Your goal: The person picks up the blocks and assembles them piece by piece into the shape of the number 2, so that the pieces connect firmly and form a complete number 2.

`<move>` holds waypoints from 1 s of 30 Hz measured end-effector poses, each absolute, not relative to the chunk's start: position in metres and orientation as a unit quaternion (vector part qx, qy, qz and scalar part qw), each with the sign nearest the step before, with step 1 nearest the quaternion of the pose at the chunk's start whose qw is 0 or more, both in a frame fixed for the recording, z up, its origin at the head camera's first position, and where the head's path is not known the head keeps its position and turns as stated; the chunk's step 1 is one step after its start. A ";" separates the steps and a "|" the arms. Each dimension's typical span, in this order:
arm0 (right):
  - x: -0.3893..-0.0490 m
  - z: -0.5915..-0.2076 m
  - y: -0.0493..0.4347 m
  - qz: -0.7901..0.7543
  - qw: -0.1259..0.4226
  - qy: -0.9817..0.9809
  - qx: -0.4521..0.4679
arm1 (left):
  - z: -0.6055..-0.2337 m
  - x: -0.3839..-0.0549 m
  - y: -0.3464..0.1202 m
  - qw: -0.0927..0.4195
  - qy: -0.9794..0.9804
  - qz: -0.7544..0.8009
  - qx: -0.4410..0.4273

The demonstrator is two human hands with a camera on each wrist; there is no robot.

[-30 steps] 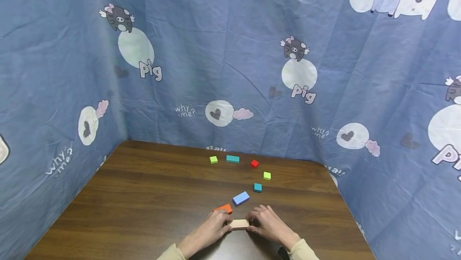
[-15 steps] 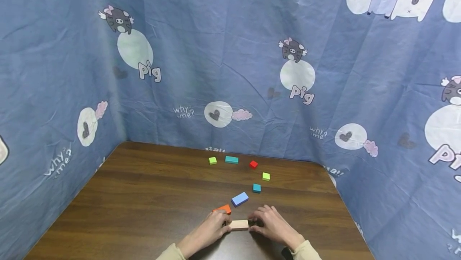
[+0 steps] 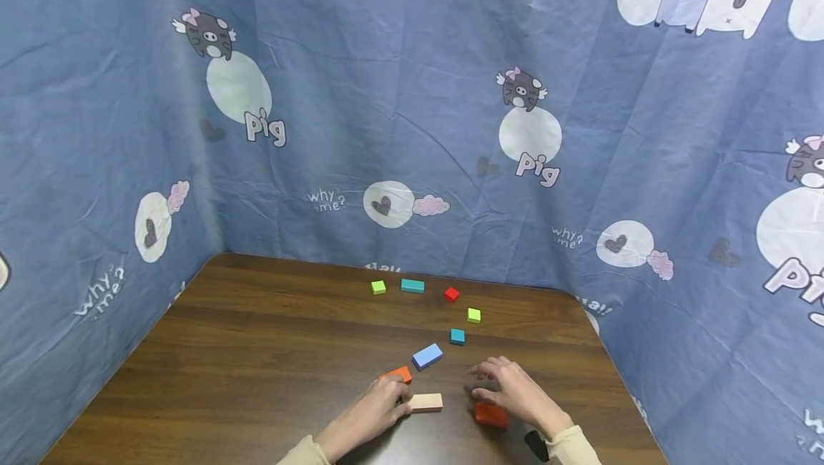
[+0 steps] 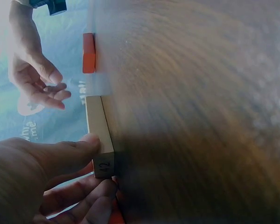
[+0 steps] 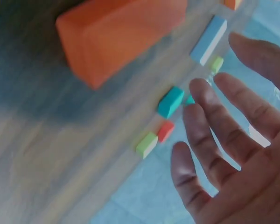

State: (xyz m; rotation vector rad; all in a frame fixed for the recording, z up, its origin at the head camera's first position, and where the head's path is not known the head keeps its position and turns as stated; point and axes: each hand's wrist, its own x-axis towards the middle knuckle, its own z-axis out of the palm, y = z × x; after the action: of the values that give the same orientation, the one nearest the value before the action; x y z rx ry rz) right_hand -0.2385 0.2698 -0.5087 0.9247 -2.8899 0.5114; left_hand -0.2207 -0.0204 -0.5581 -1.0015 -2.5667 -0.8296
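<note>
A left hand [image 3: 378, 408] pinches the left end of a pale beige, wooden-looking rectangular block [image 3: 426, 402] between thumb and fingers while a right hand [image 3: 520, 392], fingers loosely spread, holds nothing, above a dark brown wood-grained table [image 3: 257, 350]. The pale block lies with its long axis running left to right, its uncovered end pointing toward the right side. A glossy red-orange rectangular block [image 3: 492, 417] rests on the table apart from that end, just on the near side of the right hand, the closer of the two; its long axis also runs roughly sideways, right end slightly nearer the person. Beyond the pale block sit a blue rectangular block [image 3: 428, 356], set aslant, and an orange rectangular block [image 3: 400, 373], partly hidden by the left hand; whether they touch cannot be told. Farther off lie a teal rectangular block [image 3: 413, 285], a squarish teal block [image 3: 457, 337], two small lime-green blocks [image 3: 473, 315] and a small red block [image 3: 451, 295].
</note>
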 end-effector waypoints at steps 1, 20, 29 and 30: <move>-0.239 -0.507 0.272 0.169 0.028 -0.938 0.302 | -0.558 -0.221 -0.020 0.130 -0.884 -0.287 -0.344; -0.233 -0.505 0.289 0.188 -0.107 -0.932 0.291 | -0.554 -0.220 -0.021 0.122 -0.886 -0.286 -0.343; -0.231 -0.514 0.288 0.180 -0.097 -0.931 0.301 | -0.557 -0.221 -0.021 0.125 -0.885 -0.287 -0.344; -0.232 -0.515 0.288 0.179 -0.096 -0.931 0.302 | -0.557 -0.221 -0.021 0.125 -0.885 -0.287 -0.344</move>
State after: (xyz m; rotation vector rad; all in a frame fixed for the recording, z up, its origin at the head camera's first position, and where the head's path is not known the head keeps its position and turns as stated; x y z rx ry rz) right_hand -0.2315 0.2881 -0.5147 1.0125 -3.1201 0.5983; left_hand -0.2207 -0.0211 -0.5572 -1.0026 -2.5785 -0.8358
